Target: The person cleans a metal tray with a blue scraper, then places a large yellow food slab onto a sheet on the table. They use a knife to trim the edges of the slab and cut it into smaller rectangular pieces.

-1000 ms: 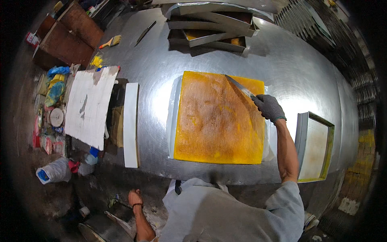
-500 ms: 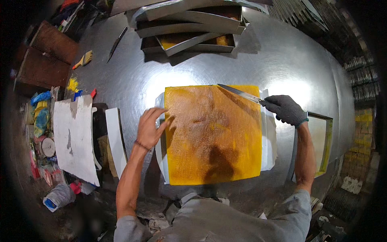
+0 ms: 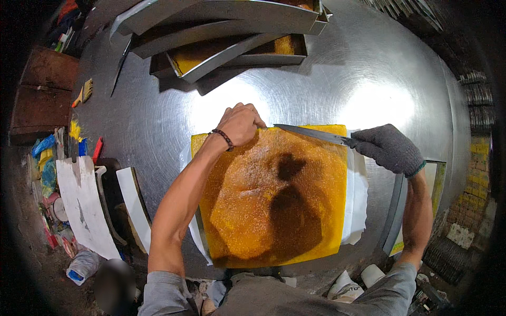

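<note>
In front of me lies a large rectangular sheet cake (image 3: 237,210), yellow at the sides with a bumpy browned top. White paper (image 3: 356,195) shows from under it at both sides. My right hand (image 3: 387,150), in a dark grey knit glove, is closed around a long knife (image 3: 311,134). The blade lies over the far right part of the cake, its tip at the far edge. My bare left hand (image 3: 242,124), with a dark bead bracelet, is at the far edge left of the knife tip. Its fingers are curled and closed, and what they pinch is hidden.
Stacked metal pans (image 3: 226,39) with yellow-brown cake inside stand at the back. A second knife (image 3: 121,68) and a brush (image 3: 83,93) lie far left. White boards (image 3: 81,197) lie on the left, a framed tray (image 3: 429,179) on the right, all around the metal table (image 3: 311,89).
My left hand has moved from the cake's left side to its far edge and closed. The knife tip has come close to that hand. My view has shifted, with the cake looking nearer.
</note>
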